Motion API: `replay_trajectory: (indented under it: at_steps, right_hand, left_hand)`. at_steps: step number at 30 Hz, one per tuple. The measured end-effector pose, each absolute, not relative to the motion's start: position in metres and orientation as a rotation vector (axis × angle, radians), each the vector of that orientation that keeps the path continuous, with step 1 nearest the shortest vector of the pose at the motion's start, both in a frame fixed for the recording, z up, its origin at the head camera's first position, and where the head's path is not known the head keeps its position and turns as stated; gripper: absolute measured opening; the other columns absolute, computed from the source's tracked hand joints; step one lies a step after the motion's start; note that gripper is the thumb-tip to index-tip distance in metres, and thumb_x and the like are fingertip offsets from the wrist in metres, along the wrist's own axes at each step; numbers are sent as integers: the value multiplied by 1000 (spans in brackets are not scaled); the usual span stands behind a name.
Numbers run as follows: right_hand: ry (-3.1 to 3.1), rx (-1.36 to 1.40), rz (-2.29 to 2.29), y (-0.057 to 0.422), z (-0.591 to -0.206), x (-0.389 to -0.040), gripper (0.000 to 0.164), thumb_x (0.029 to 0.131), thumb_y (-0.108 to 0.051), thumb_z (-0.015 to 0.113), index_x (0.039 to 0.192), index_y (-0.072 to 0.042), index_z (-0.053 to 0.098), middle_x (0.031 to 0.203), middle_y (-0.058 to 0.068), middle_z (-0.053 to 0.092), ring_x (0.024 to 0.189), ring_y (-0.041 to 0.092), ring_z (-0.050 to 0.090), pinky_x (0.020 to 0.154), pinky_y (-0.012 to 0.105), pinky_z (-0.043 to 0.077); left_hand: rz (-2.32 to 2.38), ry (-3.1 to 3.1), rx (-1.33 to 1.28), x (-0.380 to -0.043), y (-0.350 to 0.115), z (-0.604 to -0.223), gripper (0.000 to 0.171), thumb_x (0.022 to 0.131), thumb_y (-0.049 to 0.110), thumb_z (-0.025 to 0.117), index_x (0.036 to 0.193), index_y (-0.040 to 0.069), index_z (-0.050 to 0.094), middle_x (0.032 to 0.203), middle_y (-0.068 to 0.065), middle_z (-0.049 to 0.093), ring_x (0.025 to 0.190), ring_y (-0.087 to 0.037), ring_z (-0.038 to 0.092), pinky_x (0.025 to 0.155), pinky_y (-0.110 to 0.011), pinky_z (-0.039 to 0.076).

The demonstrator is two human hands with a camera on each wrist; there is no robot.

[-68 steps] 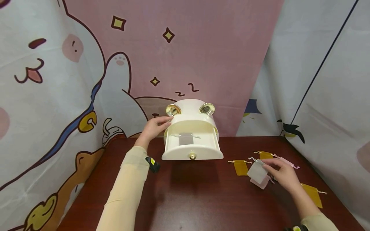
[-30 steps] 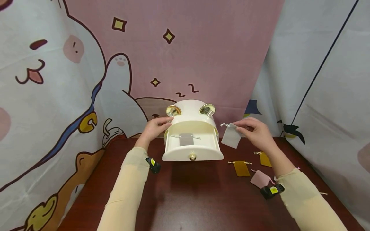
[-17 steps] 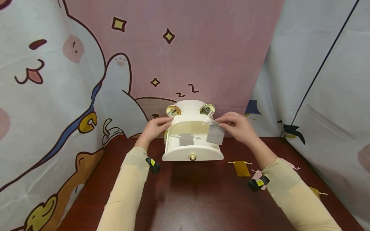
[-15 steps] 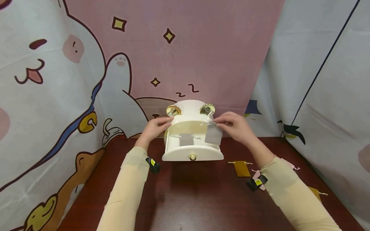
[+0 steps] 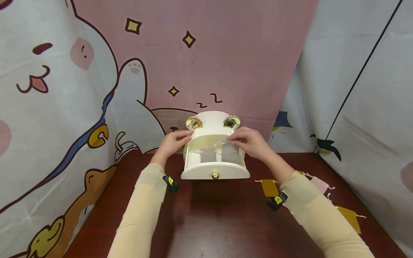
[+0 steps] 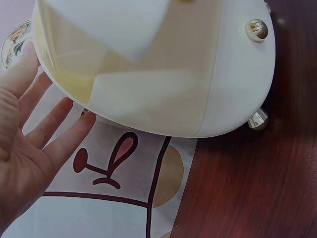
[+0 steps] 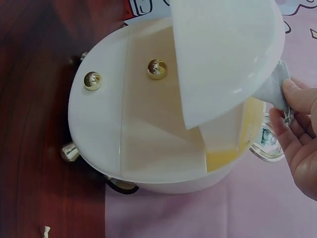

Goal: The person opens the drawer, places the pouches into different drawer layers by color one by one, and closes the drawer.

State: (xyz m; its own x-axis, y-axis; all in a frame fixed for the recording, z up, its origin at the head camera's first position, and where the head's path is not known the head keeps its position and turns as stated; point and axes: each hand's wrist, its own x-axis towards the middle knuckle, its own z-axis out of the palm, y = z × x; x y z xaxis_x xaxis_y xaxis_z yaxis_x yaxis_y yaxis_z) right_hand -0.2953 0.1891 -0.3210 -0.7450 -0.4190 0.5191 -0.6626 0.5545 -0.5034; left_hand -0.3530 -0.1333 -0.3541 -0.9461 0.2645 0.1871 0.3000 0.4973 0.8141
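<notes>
A cream-white round storage box [image 5: 212, 122] with gold ear-like fittings stands at the back of the table, its upper drawer [image 5: 196, 172] pulled out. My right hand [image 5: 253, 143] pinches a grey drawstring pouch [image 5: 230, 153] by its top, over the drawer's right part; the right wrist view shows this pouch [image 7: 273, 89] between thumb and fingers. Another grey pouch [image 5: 208, 156] lies inside the drawer, left of it. My left hand [image 5: 171, 145] rests against the box's upper left side. In the left wrist view, that hand's fingers [image 6: 69, 139] are spread and loosely extended.
On the table's right lie a mustard pouch [image 5: 269, 188], a pink pouch [image 5: 320, 184] and another mustard pouch [image 5: 350, 216], with others partly hidden by the right sleeve [image 5: 309, 204]. A printed cloth backdrop [image 5: 238, 64] closes off the back and sides.
My right hand has lifted the grey pouch from the pile at the right and carried it left, over and into the open drawer. The left hand has stayed on the box.
</notes>
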Motion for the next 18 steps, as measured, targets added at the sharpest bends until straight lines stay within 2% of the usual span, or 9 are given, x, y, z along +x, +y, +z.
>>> replay_trajectory:
  at_steps: [7,18]
  right_hand:
    - [-2490,931,938,186,-324,-298,18,88,-3,74,105,-8,78,102,5,68,86,20,59,72,35,49]
    - [-2455,931,916,195,-327,-290,19,89,-5,74,108,-5,77,103,6,70,89,22,59,77,43,50]
  left_hand:
    - [-1486,-2676,-520,-354,-134,-355,39,95,36,68,133,25,66,141,-3,56,124,-26,55,98,-47,48]
    - [-1486,-2676,-517,-353,-133,-355,38,96,35,67,133,25,67,140,-4,56,124,-26,55,98,-47,48]
